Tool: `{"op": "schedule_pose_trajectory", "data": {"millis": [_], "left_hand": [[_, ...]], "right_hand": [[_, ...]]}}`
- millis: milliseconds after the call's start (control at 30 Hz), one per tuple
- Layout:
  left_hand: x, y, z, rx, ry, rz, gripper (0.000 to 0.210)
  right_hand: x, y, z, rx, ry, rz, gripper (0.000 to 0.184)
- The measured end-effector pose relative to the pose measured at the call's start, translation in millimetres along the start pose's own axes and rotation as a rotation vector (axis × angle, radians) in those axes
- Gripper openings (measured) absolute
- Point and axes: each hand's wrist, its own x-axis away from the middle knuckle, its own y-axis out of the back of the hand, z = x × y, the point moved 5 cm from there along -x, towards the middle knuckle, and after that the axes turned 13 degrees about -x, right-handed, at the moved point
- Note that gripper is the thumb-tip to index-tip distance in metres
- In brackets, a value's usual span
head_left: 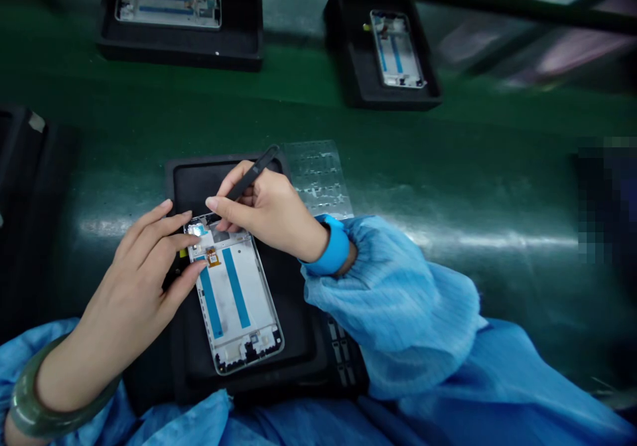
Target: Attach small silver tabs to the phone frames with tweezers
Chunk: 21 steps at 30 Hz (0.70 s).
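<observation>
A phone mid-frame [259, 287] with two blue strips and a small orange flex connector [213, 258] lies tilted on a black tray [303, 340]. My left hand [149, 260] reaches over its upper left edge, fingers spread, thumb and index tips touching or just above the frame near the connector. In my right hand [269, 210] is a slim black hand tool [256, 170], gripped like a pen over the phone's top end. Its working tip is hidden behind my fingers, so I cannot tell what it touches.
Two black trays, one at the back left [239, 34] and one at the back right [348, 68], each hold a similar phone frame. A clear plastic sheet [321, 174] lies beyond my right wrist. Another black box [24, 167] stands at the left edge of the green table [448, 167].
</observation>
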Motion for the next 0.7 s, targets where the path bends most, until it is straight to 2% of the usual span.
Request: {"op": "schedule_pose_trajectory", "data": {"millis": [333, 700], "left_hand": [[-0.6, 0.4, -0.6, -0.028, -0.022, -0.007, 0.026], [0.2, -3.5, -6.1, -0.187, -0.052, 0.011, 0.035]], "right_hand": [[0.3, -0.3, 1.0, 0.004, 0.011, -0.011, 0.022], [1.5, -1.3, 2.2, 0.11, 0.061, 0.002, 0.02]]}}
